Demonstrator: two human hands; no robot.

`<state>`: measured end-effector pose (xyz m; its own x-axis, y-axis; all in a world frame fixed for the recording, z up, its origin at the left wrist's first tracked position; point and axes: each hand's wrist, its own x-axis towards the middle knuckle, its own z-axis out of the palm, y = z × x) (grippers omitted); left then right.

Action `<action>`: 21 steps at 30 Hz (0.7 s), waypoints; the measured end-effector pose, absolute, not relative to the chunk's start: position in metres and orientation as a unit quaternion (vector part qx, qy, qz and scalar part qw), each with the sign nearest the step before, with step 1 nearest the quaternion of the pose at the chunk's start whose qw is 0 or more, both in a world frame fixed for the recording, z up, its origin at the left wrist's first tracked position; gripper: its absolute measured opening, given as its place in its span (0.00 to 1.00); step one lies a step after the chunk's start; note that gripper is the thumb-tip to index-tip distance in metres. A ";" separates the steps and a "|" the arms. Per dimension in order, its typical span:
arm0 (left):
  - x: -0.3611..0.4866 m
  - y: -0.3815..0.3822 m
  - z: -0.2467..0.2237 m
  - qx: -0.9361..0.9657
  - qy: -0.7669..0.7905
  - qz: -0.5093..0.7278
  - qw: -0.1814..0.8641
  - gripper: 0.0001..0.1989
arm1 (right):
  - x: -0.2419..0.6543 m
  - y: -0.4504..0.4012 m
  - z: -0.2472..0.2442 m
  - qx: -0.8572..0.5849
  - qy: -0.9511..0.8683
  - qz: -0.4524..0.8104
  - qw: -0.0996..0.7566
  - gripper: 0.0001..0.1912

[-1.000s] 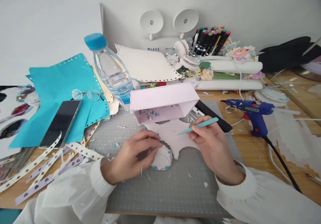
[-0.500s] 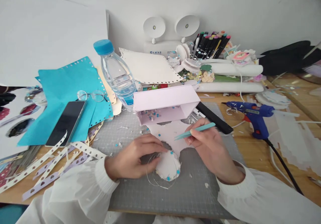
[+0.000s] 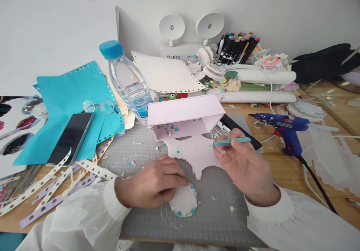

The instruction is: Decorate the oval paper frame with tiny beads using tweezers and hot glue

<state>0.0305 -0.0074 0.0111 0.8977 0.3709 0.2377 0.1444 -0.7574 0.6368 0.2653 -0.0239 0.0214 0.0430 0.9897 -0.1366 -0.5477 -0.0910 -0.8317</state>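
Observation:
My left hand (image 3: 156,181) is closed at the upper left edge of a round white paper disc (image 3: 184,202), its fingers hiding that edge. Small blue pieces dot the disc's rim, and a thin pale thread (image 3: 165,219) loops out below the fingers. Between thumb and fingers of my right hand (image 3: 244,164) are teal tweezers (image 3: 232,142), held nearly level with the tip pointing left. A white paper offcut (image 3: 197,153) with curved cut-outs lies beyond both hands. Behind it, a pale lilac box (image 3: 185,110) on its side holds small blue and white bits.
A grey cutting mat (image 3: 219,221) lies beneath. To the right sits a blue glue gun (image 3: 289,127) with its cord. At left are a water bottle (image 3: 129,82), a phone (image 3: 71,136), glasses (image 3: 99,106) and punched paper strips (image 3: 53,194). Markers (image 3: 239,48) stand at the back.
The disc has come down and slightly left with my left hand, apart from the offcut. My right hand has shifted right with the tweezers, which now lie more level.

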 end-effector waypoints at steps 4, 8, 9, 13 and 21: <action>0.031 -0.007 0.017 0.897 0.144 0.186 0.374 0.20 | 0.269 -0.022 0.023 -0.402 -0.259 0.623 0.619 0.09; 0.029 -0.004 0.021 0.860 0.136 0.221 0.440 0.22 | 0.266 -0.026 0.020 -0.396 -0.310 0.646 0.574 0.09; 0.029 -0.004 0.022 0.851 0.138 0.230 0.451 0.22 | 0.265 -0.027 0.019 -0.385 -0.324 0.657 0.561 0.09; 0.026 -0.004 0.020 0.808 0.195 0.267 0.488 0.19 | 0.262 -0.030 0.017 -0.349 -0.367 0.686 0.522 0.10; 0.029 -0.008 0.024 0.707 0.318 0.378 0.506 0.08 | 0.255 -0.031 0.016 -0.343 -0.432 0.667 0.501 0.13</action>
